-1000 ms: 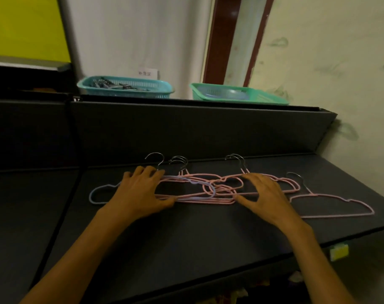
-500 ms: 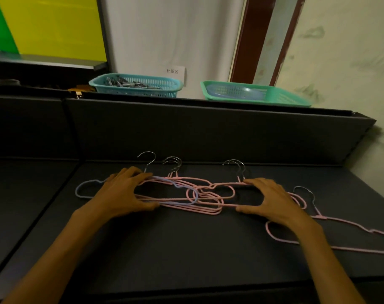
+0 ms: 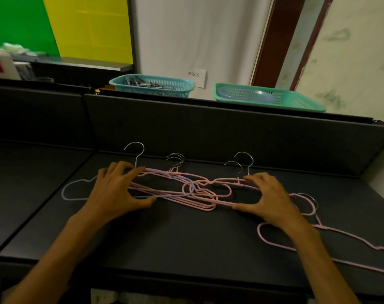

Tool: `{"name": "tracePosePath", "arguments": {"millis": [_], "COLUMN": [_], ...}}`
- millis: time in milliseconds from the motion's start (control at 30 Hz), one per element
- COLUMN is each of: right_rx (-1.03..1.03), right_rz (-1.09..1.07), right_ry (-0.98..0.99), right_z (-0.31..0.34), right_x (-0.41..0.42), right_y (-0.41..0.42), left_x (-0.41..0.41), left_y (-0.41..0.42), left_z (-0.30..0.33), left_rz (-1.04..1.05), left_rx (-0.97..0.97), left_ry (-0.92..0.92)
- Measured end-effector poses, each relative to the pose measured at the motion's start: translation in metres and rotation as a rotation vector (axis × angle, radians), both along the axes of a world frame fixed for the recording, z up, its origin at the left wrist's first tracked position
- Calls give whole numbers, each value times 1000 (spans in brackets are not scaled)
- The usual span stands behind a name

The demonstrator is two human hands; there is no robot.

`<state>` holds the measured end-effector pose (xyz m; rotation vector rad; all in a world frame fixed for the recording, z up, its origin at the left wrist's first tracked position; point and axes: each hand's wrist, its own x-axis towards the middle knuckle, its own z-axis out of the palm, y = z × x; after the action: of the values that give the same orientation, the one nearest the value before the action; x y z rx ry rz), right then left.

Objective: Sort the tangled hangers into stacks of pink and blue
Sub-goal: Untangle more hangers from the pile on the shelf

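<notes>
A tangle of pink hangers [image 3: 205, 201] with metal hooks lies on the dark table [image 3: 164, 238]. One blue hanger [image 3: 70, 189] is woven through it and sticks out to the left. My left hand [image 3: 118, 191] holds the tangle's left end, fingers over the top bars and thumb at the lower bars. My right hand [image 3: 268, 198] holds the right end the same way. A single pink hanger [image 3: 340, 242] lies apart at the right, partly under my right forearm.
A dark back panel [image 3: 208, 128] rises behind the table. Beyond it stand a teal basket [image 3: 151, 86] of metal clips and a green basket [image 3: 270, 97] holding a bluish tray. The table's front edge runs near my forearms.
The view has shifted closer and to the left. Both hands stay on the two ends of the tangle, which has barely moved.
</notes>
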<state>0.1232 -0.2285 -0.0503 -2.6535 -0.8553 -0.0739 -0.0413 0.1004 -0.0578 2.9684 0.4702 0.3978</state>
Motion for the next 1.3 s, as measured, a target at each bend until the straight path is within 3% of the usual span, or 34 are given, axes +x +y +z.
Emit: {"name": "tracePosePath", "arguments": {"millis": [233, 500, 1300], "right_rx": [80, 116, 168], "right_rz": [68, 143, 423], "right_ry": [-167, -172, -169], "right_z": [8, 8, 13], "right_x": [-12, -47, -295], "right_y": [6, 69, 466], "left_x": [-45, -123, -447], "left_y": [-2, 32, 319], "left_z": [10, 14, 7], "left_rz": [23, 162, 463], "left_rx": [127, 168, 146], "left_ry": [-187, -219, -217]}}
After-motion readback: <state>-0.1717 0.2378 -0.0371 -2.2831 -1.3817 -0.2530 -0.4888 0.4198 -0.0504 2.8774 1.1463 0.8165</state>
